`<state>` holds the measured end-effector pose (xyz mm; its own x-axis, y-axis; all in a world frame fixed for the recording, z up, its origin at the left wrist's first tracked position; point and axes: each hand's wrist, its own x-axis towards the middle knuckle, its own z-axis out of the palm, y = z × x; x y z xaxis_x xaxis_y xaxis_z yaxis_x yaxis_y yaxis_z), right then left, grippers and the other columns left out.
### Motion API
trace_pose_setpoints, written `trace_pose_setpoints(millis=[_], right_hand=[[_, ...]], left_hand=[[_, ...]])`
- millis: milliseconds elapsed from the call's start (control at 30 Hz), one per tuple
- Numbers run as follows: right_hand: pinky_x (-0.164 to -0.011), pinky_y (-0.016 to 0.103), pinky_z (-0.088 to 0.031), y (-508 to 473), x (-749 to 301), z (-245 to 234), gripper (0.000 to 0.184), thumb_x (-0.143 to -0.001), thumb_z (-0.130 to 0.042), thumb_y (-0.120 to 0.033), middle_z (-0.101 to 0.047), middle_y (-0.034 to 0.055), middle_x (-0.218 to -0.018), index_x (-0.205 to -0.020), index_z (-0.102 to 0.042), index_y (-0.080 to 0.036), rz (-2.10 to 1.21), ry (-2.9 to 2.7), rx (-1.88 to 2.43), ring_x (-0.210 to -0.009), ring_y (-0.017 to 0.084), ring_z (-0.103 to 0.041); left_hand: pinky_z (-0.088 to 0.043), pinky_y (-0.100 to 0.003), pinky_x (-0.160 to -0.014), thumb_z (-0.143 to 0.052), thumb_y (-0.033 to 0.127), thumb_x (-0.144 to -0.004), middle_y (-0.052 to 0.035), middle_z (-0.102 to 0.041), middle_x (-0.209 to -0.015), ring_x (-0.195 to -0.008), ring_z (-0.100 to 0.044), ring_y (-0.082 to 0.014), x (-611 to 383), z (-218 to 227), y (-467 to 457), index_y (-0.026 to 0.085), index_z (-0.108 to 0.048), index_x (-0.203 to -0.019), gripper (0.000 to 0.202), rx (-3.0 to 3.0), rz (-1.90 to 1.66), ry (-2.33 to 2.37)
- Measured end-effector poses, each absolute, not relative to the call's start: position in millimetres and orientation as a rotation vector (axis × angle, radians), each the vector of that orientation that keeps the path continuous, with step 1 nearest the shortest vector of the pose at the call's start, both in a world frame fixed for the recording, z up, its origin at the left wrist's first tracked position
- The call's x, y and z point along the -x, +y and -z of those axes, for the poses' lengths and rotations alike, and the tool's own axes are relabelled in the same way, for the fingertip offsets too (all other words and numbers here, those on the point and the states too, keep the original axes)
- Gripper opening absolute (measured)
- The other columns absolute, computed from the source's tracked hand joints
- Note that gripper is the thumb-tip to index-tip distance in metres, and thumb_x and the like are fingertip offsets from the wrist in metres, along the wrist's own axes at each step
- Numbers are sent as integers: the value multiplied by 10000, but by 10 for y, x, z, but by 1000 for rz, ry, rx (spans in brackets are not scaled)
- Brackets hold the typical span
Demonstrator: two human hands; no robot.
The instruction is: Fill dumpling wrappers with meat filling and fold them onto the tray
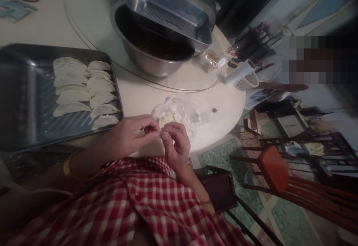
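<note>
My left hand (137, 132) and my right hand (177, 141) meet over the table's near edge, their fingertips pinched together. Whatever lies between the fingertips is too small to make out. Just beyond them is a crumpled clear plastic bag (192, 113) with pale, flat dough wrappers (167, 119) in it. To the left, a dark metal tray (30, 115) holds several folded dumplings (73, 96) in two columns. My left forearm crosses in front of the tray's near right corner.
A steel bowl (151, 65) with dark contents stands on the round glass turntable (92, 18). A second ridged tray (205, 33) rests tilted over its rim. A white basket (248, 82) is near the right edge. A dark stool (216, 190) and wooden chair (272, 167) stand at right.
</note>
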<state>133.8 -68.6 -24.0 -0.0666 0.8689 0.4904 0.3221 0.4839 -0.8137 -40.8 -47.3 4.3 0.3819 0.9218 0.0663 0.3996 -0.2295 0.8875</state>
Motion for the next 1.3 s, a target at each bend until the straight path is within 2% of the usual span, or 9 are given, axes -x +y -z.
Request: trace_pose_setpoints(millis=[133,333,567,700,867,967,1100,1200,1300], right_hand=[[-723,303,-567,-699,-1345,223,112,-903,-554,-247,-617,40,-941,-937,-660,-256,-626,-1654,1018,-899,151,-618],[-724,303,-570,-689,-1322,229,91,-877,-604,-249,-622,37,-954,-954,-652,-262,-647,-1621,984,-915,155,-617],[-682,288,-564,-612,-1307,279,69,-880,-589,-227,-616,43,-953,-910,-645,-255,-584,-1538,1033,-947,161,-615],[-657,269,-563,-620,-1294,274,86,-880,-584,-209,-607,40,-953,-925,-639,-258,-589,-1541,1014,-947,159,-617],[-678,269,-575,-657,-1291,257,153,-888,-558,-197,-604,54,-1023,-1017,-617,-253,-601,-1608,983,-970,159,-620],[-668,247,-579,-666,-1309,260,201,-898,-536,-190,-589,72,-1106,-1076,-601,-256,-664,-1611,994,-989,152,-619],[-795,295,-584,-650,-1328,253,245,-894,-527,-164,-601,72,-1115,-1106,-599,-263,-682,-1626,983,-1051,163,-609],[-912,352,-555,-638,-1326,239,286,-880,-529,-140,-620,68,-1106,-1131,-590,-263,-671,-1663,963,-1077,170,-603],[-897,351,-557,-645,-1328,239,291,-875,-539,-156,-628,63,-1097,-1144,-577,-262,-687,-1676,994,-1048,170,-607]], left_hand=[[-477,-215,-688,-597,389,-850,21,-664,-798,-708,-588,-121,406,-23,-486,228,-639,-904,174,-1785,-854,1189],[-456,-206,-643,-585,364,-859,25,-638,-725,-679,-568,-113,398,-49,-462,207,-640,-806,174,-1718,-885,1123],[-470,-222,-683,-571,375,-873,15,-671,-825,-736,-603,-123,355,9,-531,216,-647,-948,192,-1769,-886,1176],[-478,-227,-716,-566,309,-874,5,-672,-813,-719,-613,-118,306,-13,-558,191,-634,-901,139,-1919,-973,1248],[-465,-200,-650,-538,239,-891,11,-667,-750,-665,-611,-102,288,-31,-556,175,-623,-813,132,-2033,-1125,1282],[-468,-200,-636,-554,240,-888,9,-676,-770,-655,-611,-102,296,-16,-561,171,-641,-896,112,-2049,-1145,1318],[-479,-196,-636,-613,270,-870,4,-691,-812,-638,-613,-94,305,2,-553,168,-646,-1061,219,-2067,-1190,1291],[-494,-220,-689,-593,251,-890,-27,-702,-837,-720,-648,-124,299,28,-531,161,-660,-972,139,-2178,-1271,1229],[-495,-245,-691,-578,210,-893,-32,-699,-792,-721,-652,-144,278,75,-506,165,-650,-899,85,-2276,-1366,1233]])
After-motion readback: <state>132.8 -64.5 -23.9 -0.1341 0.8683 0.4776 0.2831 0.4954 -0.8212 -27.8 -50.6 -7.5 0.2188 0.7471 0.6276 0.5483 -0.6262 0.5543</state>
